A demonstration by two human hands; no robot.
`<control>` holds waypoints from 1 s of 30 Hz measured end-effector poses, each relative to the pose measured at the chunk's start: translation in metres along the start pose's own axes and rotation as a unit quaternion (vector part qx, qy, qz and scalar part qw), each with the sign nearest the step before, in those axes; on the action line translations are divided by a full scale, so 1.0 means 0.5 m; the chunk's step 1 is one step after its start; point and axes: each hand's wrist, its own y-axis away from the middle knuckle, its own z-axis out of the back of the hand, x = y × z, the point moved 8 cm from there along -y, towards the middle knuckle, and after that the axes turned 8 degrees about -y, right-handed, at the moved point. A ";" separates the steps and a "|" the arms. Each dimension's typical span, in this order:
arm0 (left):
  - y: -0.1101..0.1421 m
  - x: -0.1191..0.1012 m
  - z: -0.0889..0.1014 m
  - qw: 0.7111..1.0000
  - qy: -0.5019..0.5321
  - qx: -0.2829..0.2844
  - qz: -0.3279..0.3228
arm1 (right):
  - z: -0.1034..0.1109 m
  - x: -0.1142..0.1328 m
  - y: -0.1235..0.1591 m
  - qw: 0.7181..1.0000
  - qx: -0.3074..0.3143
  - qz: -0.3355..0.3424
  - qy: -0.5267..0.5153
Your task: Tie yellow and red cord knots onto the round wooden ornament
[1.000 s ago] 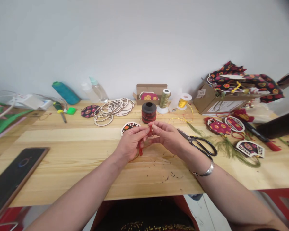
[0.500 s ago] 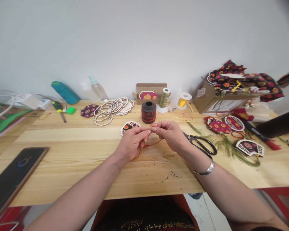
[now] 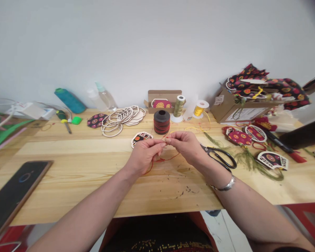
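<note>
Head view: left hand [image 3: 144, 157] and right hand [image 3: 185, 148] raised over the table [image 3: 94, 206], thumbs and forefingers pinched shut on the red cord [image 3: 168, 158], fingertips nearly meeting; the cord sags just below the fingers; spool [image 3: 161, 122] straight ahead beyond them; ornament [image 3: 141, 139] just past the left fingers; scissors [image 3: 220, 157] right beside the right hand; phone [image 3: 15, 192] well off left!

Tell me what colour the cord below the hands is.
The cord is red; best in the head view.
</note>
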 end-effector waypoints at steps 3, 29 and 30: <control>0.001 -0.003 0.002 1.000 -0.005 -0.006 -0.007 | -0.001 0.001 0.001 1.000 0.002 -0.003 0.008; 0.001 0.003 0.010 0.998 -0.061 -0.005 0.023 | 0.018 0.034 -0.007 0.978 -0.021 0.112 0.174; 0.000 0.002 0.013 0.997 -0.068 -0.015 0.023 | 0.023 0.041 -0.007 0.970 -0.032 0.133 0.198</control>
